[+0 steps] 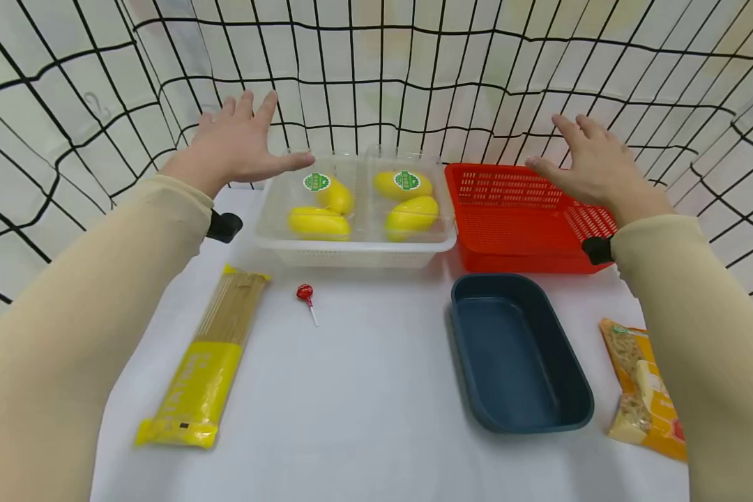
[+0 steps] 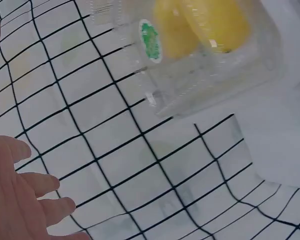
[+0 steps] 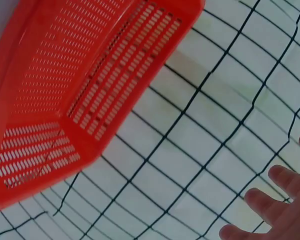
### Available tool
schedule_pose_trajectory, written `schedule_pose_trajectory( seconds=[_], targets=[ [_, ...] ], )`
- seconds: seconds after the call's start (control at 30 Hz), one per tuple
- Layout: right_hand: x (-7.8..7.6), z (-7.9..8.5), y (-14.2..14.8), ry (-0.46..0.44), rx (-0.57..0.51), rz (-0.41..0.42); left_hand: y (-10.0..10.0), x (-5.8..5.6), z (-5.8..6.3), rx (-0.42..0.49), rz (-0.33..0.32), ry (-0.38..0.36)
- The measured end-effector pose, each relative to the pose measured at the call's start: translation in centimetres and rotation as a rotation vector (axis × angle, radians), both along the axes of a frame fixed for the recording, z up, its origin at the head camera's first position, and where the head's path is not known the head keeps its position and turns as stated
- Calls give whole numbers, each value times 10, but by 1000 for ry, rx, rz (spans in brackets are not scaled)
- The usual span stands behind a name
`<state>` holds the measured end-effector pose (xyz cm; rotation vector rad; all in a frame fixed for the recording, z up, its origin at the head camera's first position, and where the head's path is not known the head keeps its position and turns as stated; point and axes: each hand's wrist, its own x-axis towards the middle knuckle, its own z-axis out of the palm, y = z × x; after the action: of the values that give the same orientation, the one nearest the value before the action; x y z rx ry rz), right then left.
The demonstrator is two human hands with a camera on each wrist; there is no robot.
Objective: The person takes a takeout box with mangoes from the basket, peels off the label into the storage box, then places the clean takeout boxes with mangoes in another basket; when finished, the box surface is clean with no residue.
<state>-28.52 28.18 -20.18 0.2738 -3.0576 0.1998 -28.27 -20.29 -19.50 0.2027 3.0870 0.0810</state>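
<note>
My left hand [image 1: 235, 146] is raised at the back left with its fingers spread, holding nothing. Nearest to it is a white basket [image 1: 358, 256] bearing two clear plastic boxes of yellow mangoes [image 1: 412, 214], some with green labels. In the left wrist view, a clear box [image 2: 190, 97] appears at the upper right, apart from the fingers. My right hand [image 1: 596, 164], also spread and holding nothing, hovers over the back right of a red perforated basket [image 1: 502, 237]. That red basket [image 3: 90, 60] fills the upper left of the right wrist view and has nothing in it.
A yellow noodle pack [image 1: 203, 362] lies at left, beside a red lollipop [image 1: 305, 293]. At right sit a dark blue tray [image 1: 517, 348] and an orange food bag [image 1: 646, 390], partly hidden by my right sleeve. Black wire mesh [image 1: 383, 84] rises behind and at both sides.
</note>
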Motion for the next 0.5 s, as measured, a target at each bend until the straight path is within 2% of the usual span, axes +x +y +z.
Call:
schedule_pose_trajectory(
  seconds=[0.13,0.33,0.43,0.5],
  targets=[
    [-1,-12,-10,-17,-10,42,-18,3,-34,32,-8,-37],
    [-5,-35,-28,-63,-58,86,-35,17,-94,64,6,-88],
    [-9,-47,-40,-97,-95,101,-36,21,-116,80,17,-98],
    [-12,-55,-49,-124,-112,110,-36,23,-125,80,22,-97]
  ],
)
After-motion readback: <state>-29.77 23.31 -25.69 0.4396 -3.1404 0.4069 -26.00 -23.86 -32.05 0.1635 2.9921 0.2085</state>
